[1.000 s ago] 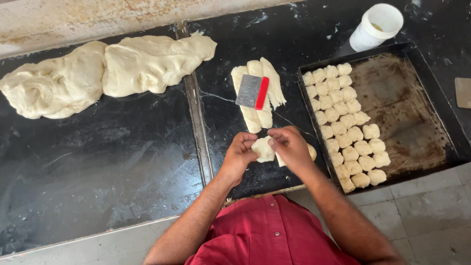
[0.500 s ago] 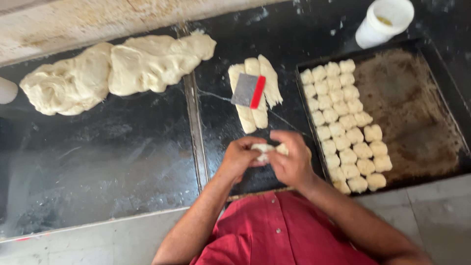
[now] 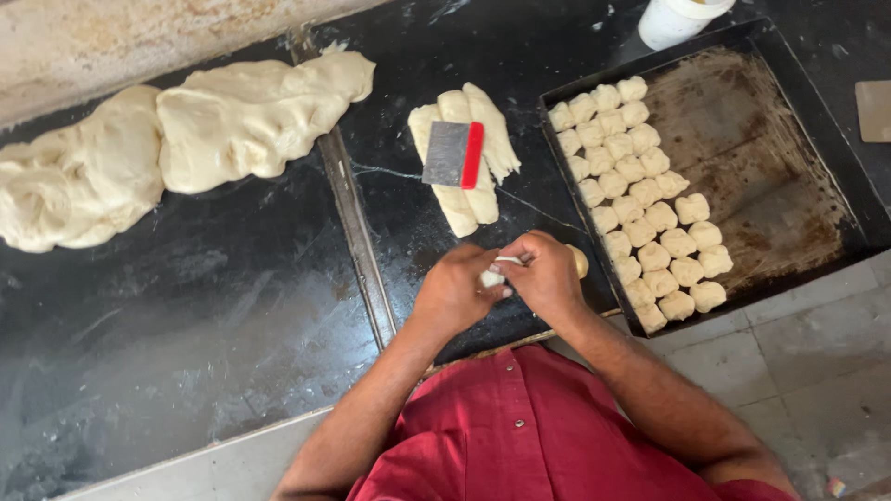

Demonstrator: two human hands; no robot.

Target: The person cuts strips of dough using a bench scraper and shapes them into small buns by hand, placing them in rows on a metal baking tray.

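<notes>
Dough piece [image 3: 494, 275] sits at lower centre of the frame, pinched between left hand [image 3: 455, 289] and right hand [image 3: 546, 275], both closed on it, just above the black counter [image 3: 232, 306]. I see the tray [image 3: 789, 167] edge right beside the right hand, dough balls [image 3: 640, 204] packed along its left side, right half bare. Scraper [image 3: 455, 154] lies on dough strips [image 3: 464, 158] above the hands. Big dough mass [image 3: 176, 139] upper left; counter at lower left is open.
</notes>
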